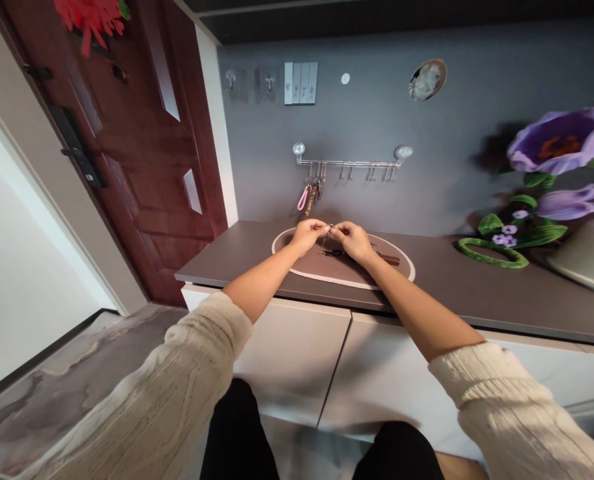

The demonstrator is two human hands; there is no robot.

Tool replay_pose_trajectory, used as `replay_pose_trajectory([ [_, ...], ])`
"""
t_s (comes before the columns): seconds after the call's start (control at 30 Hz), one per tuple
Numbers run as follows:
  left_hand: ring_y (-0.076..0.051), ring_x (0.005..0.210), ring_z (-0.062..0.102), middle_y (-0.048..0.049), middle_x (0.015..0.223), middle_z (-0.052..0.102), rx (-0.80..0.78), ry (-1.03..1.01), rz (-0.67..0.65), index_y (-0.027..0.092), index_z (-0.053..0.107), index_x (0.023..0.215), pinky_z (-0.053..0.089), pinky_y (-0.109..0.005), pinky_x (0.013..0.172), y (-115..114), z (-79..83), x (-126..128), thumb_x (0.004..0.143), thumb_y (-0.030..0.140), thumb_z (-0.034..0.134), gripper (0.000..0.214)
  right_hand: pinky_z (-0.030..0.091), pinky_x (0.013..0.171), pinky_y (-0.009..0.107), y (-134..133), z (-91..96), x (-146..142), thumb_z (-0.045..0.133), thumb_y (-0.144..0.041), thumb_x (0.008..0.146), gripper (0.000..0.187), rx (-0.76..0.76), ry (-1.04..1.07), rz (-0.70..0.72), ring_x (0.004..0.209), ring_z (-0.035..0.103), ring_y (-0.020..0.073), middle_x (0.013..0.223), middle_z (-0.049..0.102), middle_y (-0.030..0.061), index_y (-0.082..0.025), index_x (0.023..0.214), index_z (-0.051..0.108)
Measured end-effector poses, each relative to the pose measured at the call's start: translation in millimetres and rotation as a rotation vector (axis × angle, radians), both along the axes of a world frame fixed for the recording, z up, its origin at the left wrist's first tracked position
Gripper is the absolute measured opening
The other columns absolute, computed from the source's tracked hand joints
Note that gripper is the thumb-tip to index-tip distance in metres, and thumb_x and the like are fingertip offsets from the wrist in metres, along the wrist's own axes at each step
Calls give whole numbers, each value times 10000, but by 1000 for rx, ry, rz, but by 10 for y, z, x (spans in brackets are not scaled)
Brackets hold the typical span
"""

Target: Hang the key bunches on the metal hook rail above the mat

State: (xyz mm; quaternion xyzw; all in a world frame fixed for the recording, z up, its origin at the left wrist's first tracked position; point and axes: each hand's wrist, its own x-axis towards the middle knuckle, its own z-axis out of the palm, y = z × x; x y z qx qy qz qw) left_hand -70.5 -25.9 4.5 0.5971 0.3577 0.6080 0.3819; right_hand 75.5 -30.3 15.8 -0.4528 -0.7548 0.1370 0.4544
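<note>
Over the oval brown mat, my left hand and my right hand meet fingertip to fingertip. Both are closed in a pinch on a small metal key ring, mostly covered by the fingers. Beneath and beside my right hand lie dark, key-like pieces on the mat, too small to make out fully. A brown strap-like piece rests near the mat's right end, partly behind my right wrist.
The mat sits on a dark countertop above white cabinet doors. Behind it, a clear hook rail holds a bunch of keys with a pink loop. Purple fabric flowers and a lampshade-like object stand right; a red-brown door is left.
</note>
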Motion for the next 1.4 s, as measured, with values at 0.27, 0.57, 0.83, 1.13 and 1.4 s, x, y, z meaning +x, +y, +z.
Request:
replay_pose_trajectory([
  [0.27, -108, 669, 553, -26, 704, 633, 30, 21, -18, 118, 617, 728, 434, -271, 711, -13, -4, 17, 639, 264, 664, 177, 404, 655, 259, 32, 15, 37, 517, -352, 725, 212, -4, 47, 7, 649, 528, 132, 712, 625, 27, -157, 750, 596],
  [0.57, -110, 635, 533, -18, 659, 616, 56, 123, 199, 126, 600, 669, 419, -247, 663, 64, -61, -16, 702, 278, 583, 157, 399, 667, 274, 62, 118, 73, 503, -367, 718, 223, 15, 158, -37, 642, 528, 141, 702, 621, 34, -158, 708, 580],
  [0.83, -123, 632, 539, -26, 659, 616, 76, 244, 295, 133, 607, 654, 406, -251, 649, 169, -100, -43, 709, 287, 551, 173, 387, 664, 275, 206, 339, 79, 523, -384, 686, 232, 26, 226, -44, 648, 519, 148, 667, 609, 29, -160, 678, 584],
  [1.13, -106, 598, 520, -9, 639, 600, 88, 242, 321, 137, 599, 663, 388, -229, 606, 331, -172, -76, 721, 328, 532, 211, 386, 665, 267, 441, 571, -39, 514, -366, 696, 220, 39, 252, -56, 648, 517, 140, 689, 611, 27, -158, 696, 586],
  [1.4, -106, 594, 511, -6, 620, 585, 124, 275, 346, 141, 588, 652, 374, -223, 592, 397, -171, -68, 747, 331, 496, 232, 398, 675, 264, 714, 749, -127, 509, -332, 696, 189, 73, 245, -116, 653, 531, 141, 692, 624, 27, -161, 685, 591],
])
